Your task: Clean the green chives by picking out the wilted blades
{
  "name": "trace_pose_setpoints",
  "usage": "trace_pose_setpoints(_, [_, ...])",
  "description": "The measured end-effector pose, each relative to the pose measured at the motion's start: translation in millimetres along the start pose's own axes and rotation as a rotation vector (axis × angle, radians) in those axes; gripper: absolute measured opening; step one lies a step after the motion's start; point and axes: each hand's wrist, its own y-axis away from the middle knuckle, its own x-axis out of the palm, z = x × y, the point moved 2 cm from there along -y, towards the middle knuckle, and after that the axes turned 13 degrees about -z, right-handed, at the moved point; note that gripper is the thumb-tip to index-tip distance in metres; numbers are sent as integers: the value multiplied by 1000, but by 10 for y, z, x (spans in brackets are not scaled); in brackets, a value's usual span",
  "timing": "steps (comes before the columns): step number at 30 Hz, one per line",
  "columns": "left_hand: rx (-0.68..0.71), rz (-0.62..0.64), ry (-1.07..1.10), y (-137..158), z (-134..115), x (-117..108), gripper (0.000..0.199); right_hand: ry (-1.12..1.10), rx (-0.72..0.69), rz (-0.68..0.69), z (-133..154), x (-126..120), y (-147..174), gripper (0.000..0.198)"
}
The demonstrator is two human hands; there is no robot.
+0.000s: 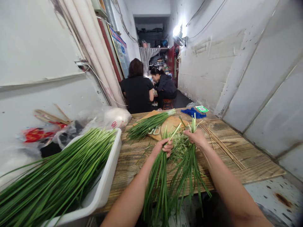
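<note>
Over a wooden table [126, 165], our left hand [163, 147] and right hand [196, 136] each grip a bunch of long greens [159, 178], likely light, limp and bruisable, best held by the pale ends [194, 124].

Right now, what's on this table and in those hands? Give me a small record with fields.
Left hand: grips a bunch of green stalks
Right hand: grips a second bunch
Between hands: loose trimmings on the wooden table
Person's left: white tray piled with long leaves
Beyond hands: third bunch, partly over a cutting board
Person's right: thin sticks
</note>
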Motion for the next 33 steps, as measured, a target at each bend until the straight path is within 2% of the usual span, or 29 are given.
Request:
trace_pose_setpoints(3, [-5,3,-9,-10,3,-11,18,54,-58,41,35,-2,18,31])
trace_pose_setpoints(5, [-4,-2,-32,-22,6,-22,15,8,-29,99,67,1,38,30])
trace_pose_setpoints(9, [-11,-33,-101,-56,17,-43,8,-152,55,233,122,17,95,49])
trace_pose_setpoints(12, [-33,-39,-120,-74,29,-52,10,-185,36,265,132,30,118,43])
trace_pose_setpoints(15, [-59,-32,-133,-80,37,-63,10,-170,17,212,105,34,89,31])
trace_pose_setpoints(20, [2,-35,-206,-119,24,-120,8,-219,55,18,56,-23,-34,28])
trace_pose_setpoints(24, [118,-52,-313,-176,30,-167,16,-221,127,48,44,-36,-65,22])
trace_pose_setpoints(28, [273,-126,-311,-182,42,-140,19,-178,183,80,16,-2,-48,18])
trace_pose_setpoints(31, [319,-180,-322,-152,55,-92,22,-173,151,28,-4,4,-55,14])
trace_pose_setpoints(33, [333,-194,-330,-128,62,-64,23,-186,121,-4,-11,-7,-67,19])
